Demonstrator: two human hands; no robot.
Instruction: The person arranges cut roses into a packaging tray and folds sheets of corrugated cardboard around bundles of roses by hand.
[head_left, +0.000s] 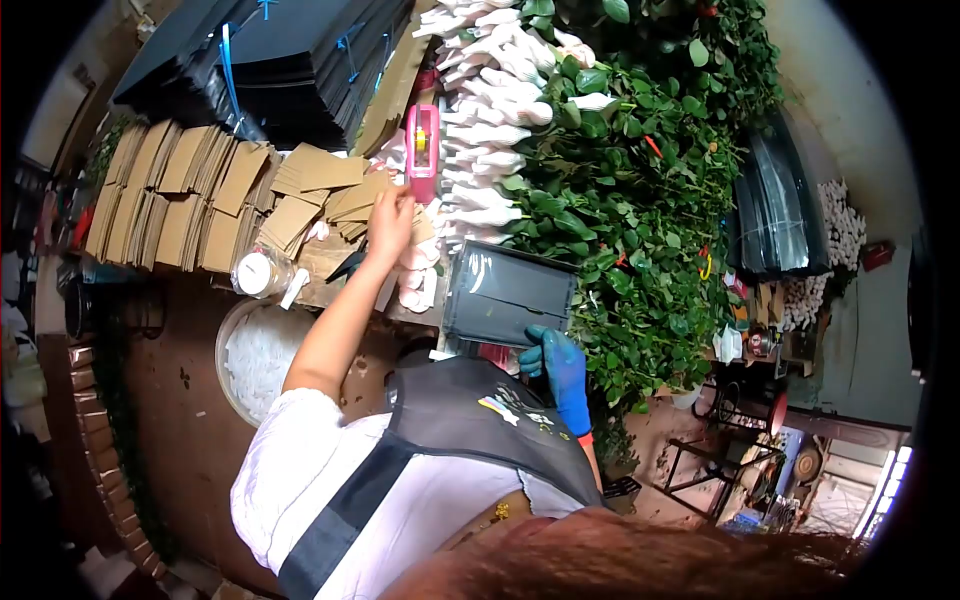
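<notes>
My bare left hand [392, 218] reaches over the bench with fingers drawn together at the lower end of a pink tape dispenser [422, 150]. Whether a strip of tape is between those fingertips is too small to tell. Small brown cardboard pieces [350, 200] lie just left of it. In a blue glove, my right hand [556, 366] has its fingers curled at the lower right edge of a dark, glossy rectangular plastic package [508, 296]. That package lies at the bench's front edge, close to my apron [480, 410].
Leafy green stems with white-wrapped heads [490, 130] are piled ahead and right. Dark sheet stacks [300, 70] and cardboard stacks [175, 195] stand at left. A clear jar [262, 273] sits on the bench edge, above a tub of white pieces [265, 355].
</notes>
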